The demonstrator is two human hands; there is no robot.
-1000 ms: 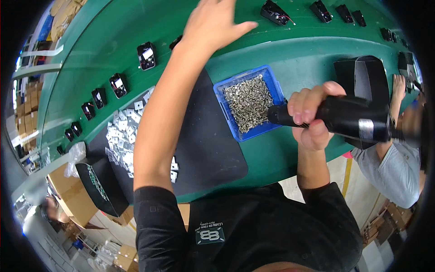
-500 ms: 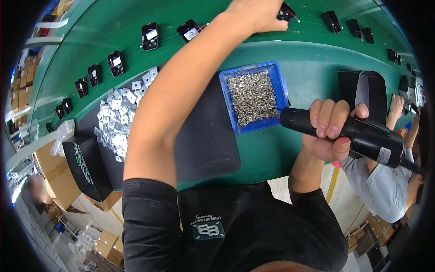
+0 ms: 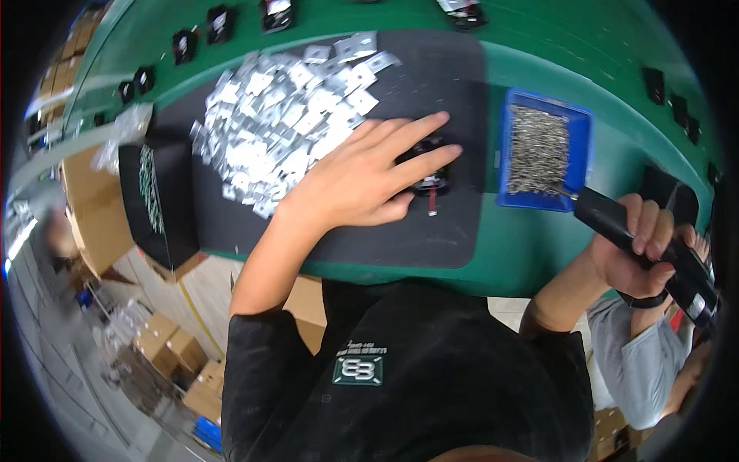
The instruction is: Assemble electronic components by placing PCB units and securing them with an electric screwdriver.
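1. Small black housing (image 3: 439,182) is seen on the dark grey mat (image 3: 385,245), between the pile of square metal plates (image 3: 289,100) and the blue bin (image 3: 504,146). It is mostly covered by fingers; a glossy black edge is exposed, interior detail can't be made out.
2. Short red lead (image 3: 433,203) is routed out of the housing toward the wearer and laid on the mat.
3. Left hand (image 3: 358,173) is held palm down over the housing, reached in from the lower left, back of hand up. Index and middle are stretched across it, fingers spread apart; thumb is set off to the near side. Whether the housing is pressed can't be told.
4. Electric screwdriver (image 3: 606,219), black, is clamped in the right hand (image 3: 635,250), fingers wrapped over the body, thumb along the near side.
5. Driver is tilted, bit end aimed up-left at the bin's near right corner. Bit contact there can't be confirmed.
6. Bin is filled with silver screws (image 3: 539,150).
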